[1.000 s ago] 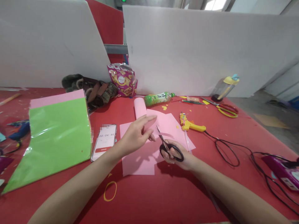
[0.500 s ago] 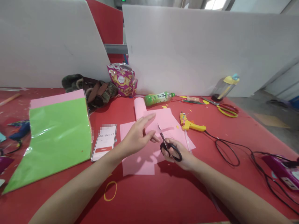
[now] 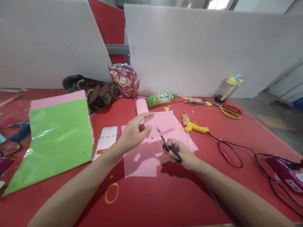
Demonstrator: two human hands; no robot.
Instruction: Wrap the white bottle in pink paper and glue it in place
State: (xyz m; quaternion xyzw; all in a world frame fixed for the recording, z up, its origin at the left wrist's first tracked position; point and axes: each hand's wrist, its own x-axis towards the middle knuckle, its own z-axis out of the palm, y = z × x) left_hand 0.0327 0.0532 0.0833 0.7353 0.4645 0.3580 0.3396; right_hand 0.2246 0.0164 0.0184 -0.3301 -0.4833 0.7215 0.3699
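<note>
My right hand (image 3: 178,150) grips a pair of black-handled scissors (image 3: 174,152), fingers at the handle loops and the blades pointing up and left. The tips are close to a pink paper sheet (image 3: 163,119) that looks raised above the other pink paper (image 3: 139,168). My left hand (image 3: 134,134) is at the left edge of this sheet, index finger and thumb in front of it. Its other fingers are mostly hidden behind the paper. A roll of pink paper (image 3: 141,106) lies just beyond the left hand.
Left of the papers are a phone with a timer (image 3: 109,137) and a green sheet pack (image 3: 61,135). On the right lie a yellow glue gun (image 3: 195,127), its cord and a purple power strip (image 3: 286,173). A green bottle (image 3: 161,99) and larger scissors (image 3: 229,110) lie farther back.
My left hand has shifted slightly left and up, and the pink sheet now covers its lower fingers. The scissors have turned a little in my right hand, tips moving slightly left.
</note>
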